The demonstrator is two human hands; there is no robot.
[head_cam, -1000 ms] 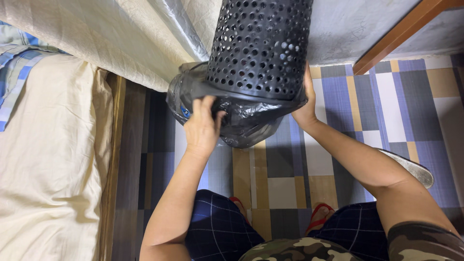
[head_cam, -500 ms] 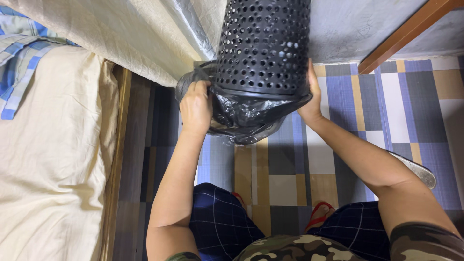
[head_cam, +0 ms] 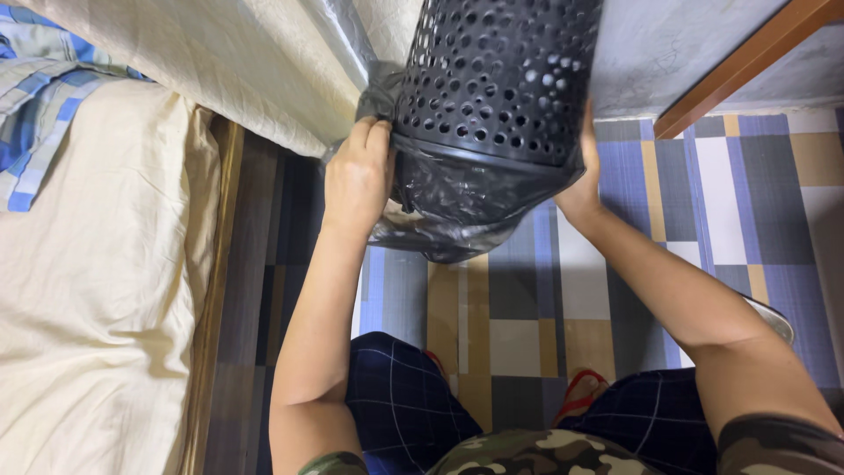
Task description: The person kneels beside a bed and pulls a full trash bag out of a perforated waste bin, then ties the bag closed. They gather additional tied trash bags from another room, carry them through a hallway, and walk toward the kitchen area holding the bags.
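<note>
A black perforated plastic bin (head_cam: pixel 505 75) hangs tilted in the air in front of me, its mouth facing down toward me. A grey-black plastic bag (head_cam: pixel 448 207) bulges out of that mouth. My left hand (head_cam: pixel 356 171) grips the bag at the bin's left rim, fingers curled over the edge. My right hand (head_cam: pixel 582 180) presses flat against the bin's right side near the rim; most of its fingers are hidden behind the bin.
A bed with a cream sheet (head_cam: pixel 88 290) and wooden frame (head_cam: pixel 211 299) lies at left, with a blue checked cloth (head_cam: pixel 35 114) on it. Patterned tile floor (head_cam: pixel 721 220) below. A wooden bar (head_cam: pixel 747 62) crosses upper right. A red sandal (head_cam: pixel 580 396) shows between my knees.
Both hands have lifted the bin and bag higher. My left hand moved up from the bag's lower bulge to the bin's left rim.
</note>
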